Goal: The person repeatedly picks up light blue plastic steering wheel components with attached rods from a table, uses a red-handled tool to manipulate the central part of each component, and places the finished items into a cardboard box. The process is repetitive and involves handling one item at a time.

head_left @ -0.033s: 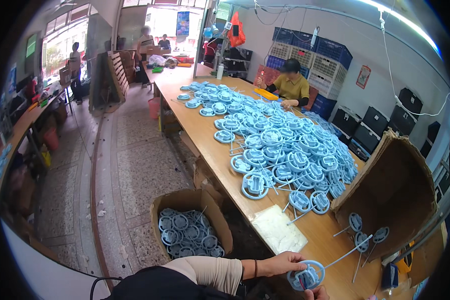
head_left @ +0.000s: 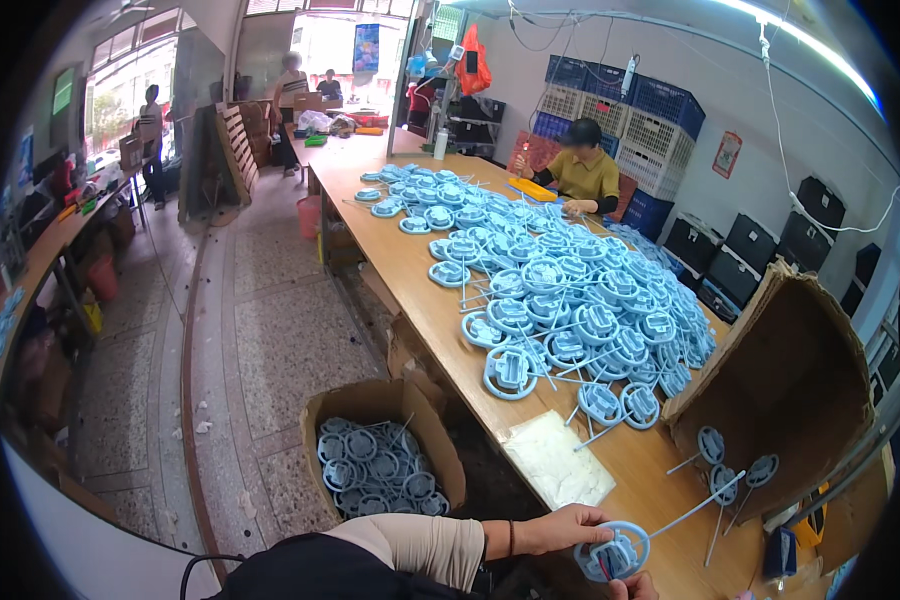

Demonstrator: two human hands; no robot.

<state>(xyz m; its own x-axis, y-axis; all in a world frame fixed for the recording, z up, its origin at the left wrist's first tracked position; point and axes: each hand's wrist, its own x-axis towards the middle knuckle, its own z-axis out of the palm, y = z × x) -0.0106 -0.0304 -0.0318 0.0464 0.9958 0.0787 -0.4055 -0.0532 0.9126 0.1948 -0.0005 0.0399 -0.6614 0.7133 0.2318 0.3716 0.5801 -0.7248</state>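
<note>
At the lower right edge of the table, my left hand (head_left: 570, 528) pinches the rim of a light-blue ring-shaped plastic part (head_left: 638, 530). A long thin rod sticks out from it toward the upper right. My right hand (head_left: 634, 587), partly cut off by the lower edge, has its fingers closed at the near side of the part's centre. Something small, dark and red shows by those fingertips, too small to name. A large heap of the same light-blue parts (head_left: 545, 275) covers the table ahead. A whitish flat pad (head_left: 560, 462) lies just beyond my left hand.
A cardboard box (head_left: 445, 430) of greyer ring parts stands on the floor to the left. Another carton (head_left: 770, 370) lies on its side at right, several ring parts by its opening. Across the wooden table (head_left: 370, 228) sits a co-worker (head_left: 582, 172) near a yellow tray (head_left: 532, 189).
</note>
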